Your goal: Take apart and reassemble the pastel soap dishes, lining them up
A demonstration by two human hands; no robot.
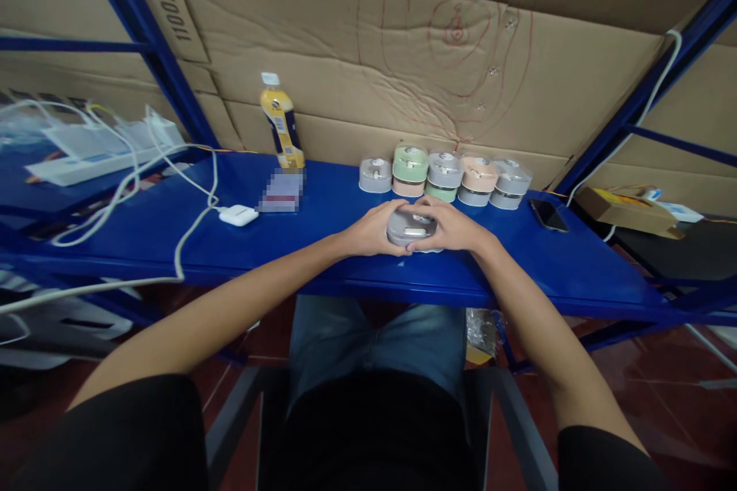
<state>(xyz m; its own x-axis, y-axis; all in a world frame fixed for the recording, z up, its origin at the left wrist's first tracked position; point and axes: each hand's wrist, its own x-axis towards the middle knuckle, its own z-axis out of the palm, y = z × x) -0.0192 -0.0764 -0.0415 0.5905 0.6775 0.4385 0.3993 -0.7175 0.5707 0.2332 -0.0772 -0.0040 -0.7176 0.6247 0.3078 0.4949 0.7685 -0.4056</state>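
A small grey rounded box (413,229) with a clear-looking lid and a light front tab is held near the table's front edge. My left hand (374,229) wraps its left side, and my right hand (452,224) wraps its right side and top. The fingers partly hide the box. Behind my hands stand similar boxes in a row: a lone grey box (375,176) at the left, then a green box (411,163) on a peach one, a grey box (445,168) on a green one, a peach box (479,173) on a grey one, and two stacked grey boxes (512,176).
The blue table (328,207) backs onto a cardboard wall (322,38). On it are a yellow drink bottle (281,123), a blurred-out packet (282,191), a white charger (238,215) with cables at the left, and a phone (548,215) at the right. A cardboard box (630,213) lies farther right.
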